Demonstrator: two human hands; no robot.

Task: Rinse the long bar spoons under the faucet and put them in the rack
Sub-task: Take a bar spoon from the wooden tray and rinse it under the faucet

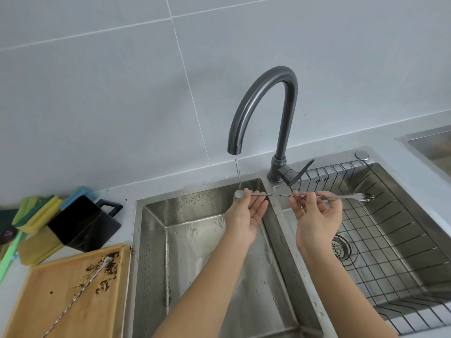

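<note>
A long twisted bar spoon (280, 195) lies level across both sink basins, its bowl under the thin stream from the dark faucet (266, 113) and its forked end over the right basin. My left hand (246, 215) pinches it near the bowl, palm up. My right hand (314, 215) holds the shaft between fingertips farther right. A second bar spoon (78, 293) rests on the wooden cutting board (44, 303) at lower left among brown crumbs. A black wire rack (395, 240) sits inside the right basin.
The left basin (156, 240) is wet steel. A black handled container (83, 223) and a stack of yellow, green and blue sponges (36, 215) stand on the counter at left. A drain strainer (341, 247) shows under the rack. Tiled wall behind.
</note>
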